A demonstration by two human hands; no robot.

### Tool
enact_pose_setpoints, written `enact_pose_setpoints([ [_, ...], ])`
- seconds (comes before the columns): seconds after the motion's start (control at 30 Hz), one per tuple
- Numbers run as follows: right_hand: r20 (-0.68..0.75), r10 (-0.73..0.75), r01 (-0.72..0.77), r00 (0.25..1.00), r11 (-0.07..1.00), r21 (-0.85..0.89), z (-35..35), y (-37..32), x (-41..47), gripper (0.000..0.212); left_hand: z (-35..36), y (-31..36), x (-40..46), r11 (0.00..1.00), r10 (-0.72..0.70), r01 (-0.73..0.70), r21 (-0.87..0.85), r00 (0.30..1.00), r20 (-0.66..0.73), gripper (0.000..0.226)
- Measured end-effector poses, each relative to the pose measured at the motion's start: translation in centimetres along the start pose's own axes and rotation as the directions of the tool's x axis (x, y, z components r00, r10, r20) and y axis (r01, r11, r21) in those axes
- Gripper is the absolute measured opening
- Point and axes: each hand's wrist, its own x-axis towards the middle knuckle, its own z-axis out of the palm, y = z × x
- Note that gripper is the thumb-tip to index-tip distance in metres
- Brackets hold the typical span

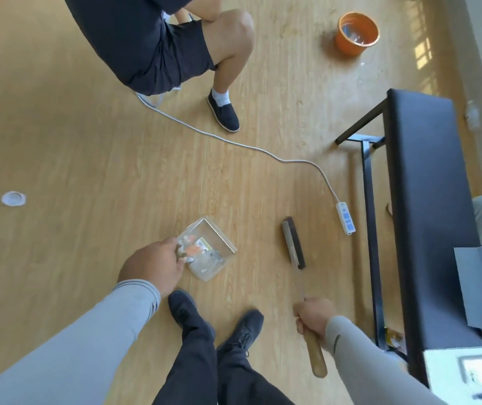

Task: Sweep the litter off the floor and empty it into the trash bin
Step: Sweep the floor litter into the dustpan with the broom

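Left hand (153, 266) fingers pinching the litter-filled dustpan (209, 249); right hand (315, 317) fist around the brush (293, 247) handle.

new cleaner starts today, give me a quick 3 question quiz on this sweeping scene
1. True or false: the dustpan already holds litter.
2. Which hand grips the brush handle? A) left hand B) right hand
3. Fill in: the orange trash bin stands ____ the black bench, farther from the person than it.

Key: 1 true; 2 B; 3 beyond
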Motion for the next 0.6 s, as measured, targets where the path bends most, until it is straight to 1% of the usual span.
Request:
enact_pose_setpoints([
  [0.1,0.105,-0.057,0.077,0.993,0.976,-0.203,2.1,0.1,-2.9,0.028,-0.1,0.0,0.2,1.0,0.007,-0.006,-0.014,1.0,0.02,0.028],
  [0.17,0.181,-0.065,0.119,0.981,0.945,-0.304,1.5,-0.8,-4.7,0.036,-0.2,-0.1,0.3,1.0,0.009,-0.008,-0.021,1.0,0.025,0.031],
  [0.23,0.257,-0.07,0.151,0.964,0.939,-0.31,0.0,-1.8,-6.1,0.046,-0.3,-0.5,0.3,1.0,0.014,-0.013,-0.022,0.999,0.036,0.034],
  [0.27,0.271,-0.077,0.162,0.959,0.938,-0.306,-0.8,-2.3,-7.2,0.046,-0.5,-0.8,0.2,1.0,0.018,-0.017,-0.016,0.999,0.046,0.032],
  [0.3,0.277,-0.09,0.173,0.957,0.94,-0.295,-1.6,-2.7,-8.2,0.043,-0.7,-1.2,0.0,1.0,0.019,-0.018,-0.015,0.998,0.06,0.031],
  [0.37,0.244,-0.1,0.174,0.965,0.937,-0.303,-2.6,-3.6,-10.5,0.039,-1.1,-2.5,-0.9,0.999,0.014,-0.011,-0.037,0.996,0.089,0.032],
  [0.43,0.198,-0.112,0.174,0.974,0.928,-0.33,-3.2,-4.6,-12.2,0.04,-2.0,-3.8,-2.3,0.998,0.018,-0.011,-0.065,0.995,0.102,0.033],
  [0.53,0.147,-0.147,0.197,0.978,0.885,-0.422,-3.8,-6.9,-14.2,0.037,-3.9,-5.8,-5.0,0.994,0.007,0.001,-0.108,0.997,0.08,0.034],
  [0.6,0.108,-0.166,0.198,0.98,0.844,-0.499,-3.4,-8.8,-15.2,0.029,-5.2,-7.3,-7.2,0.988,-0.034,0.042,-0.15,0.998,0.059,0.032],
])
